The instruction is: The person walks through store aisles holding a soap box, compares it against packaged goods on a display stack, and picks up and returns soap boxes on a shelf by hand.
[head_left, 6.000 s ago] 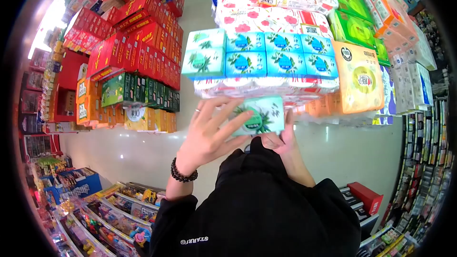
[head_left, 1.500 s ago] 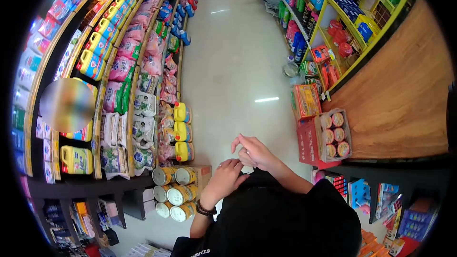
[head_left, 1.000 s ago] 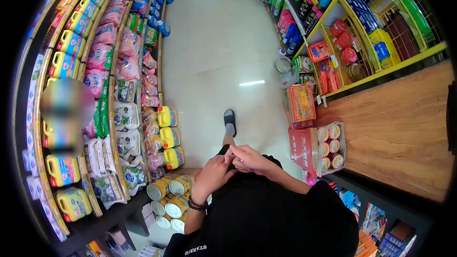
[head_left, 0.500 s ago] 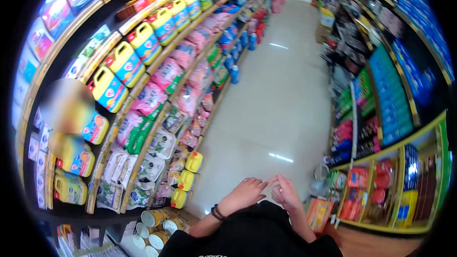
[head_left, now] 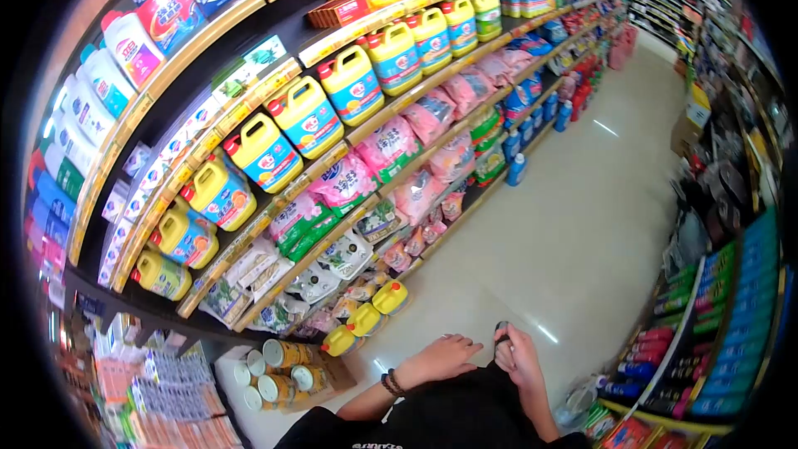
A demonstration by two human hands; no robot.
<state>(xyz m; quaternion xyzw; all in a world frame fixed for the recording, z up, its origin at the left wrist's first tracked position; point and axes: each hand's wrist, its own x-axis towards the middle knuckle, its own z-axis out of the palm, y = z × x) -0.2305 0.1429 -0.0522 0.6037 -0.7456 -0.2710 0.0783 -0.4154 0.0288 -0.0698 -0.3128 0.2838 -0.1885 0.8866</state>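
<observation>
In front of my black top point(head_left: 449, 411), both hands are held low over the aisle floor. My left hand point(head_left: 445, 357) is back up with its fingers stretched out, holding nothing, and a dark bead bracelet point(head_left: 391, 382) circles its wrist. Beside it, my right hand point(head_left: 517, 357) is closed, its fingers curled round a small dark thing point(head_left: 501, 332) that I cannot make out. A gap separates the two hands. Nearest them on the left, yellow jugs point(head_left: 363, 319) stand at the foot of the shelving.
Left shelves carry yellow detergent jugs point(head_left: 307, 118), pink bags point(head_left: 386, 147) and white bottles point(head_left: 133, 46). Several cans point(head_left: 309, 377) stand in a carton at lower left. Tiled floor point(head_left: 573, 224) runs along the aisle; packed shelves with teal packages point(head_left: 740, 316) line the right.
My view has turned left, sliding the shelves rightward. My hands, close together with the right index finger raised, are now farther apart, and a small dark thing shows in my right hand.
</observation>
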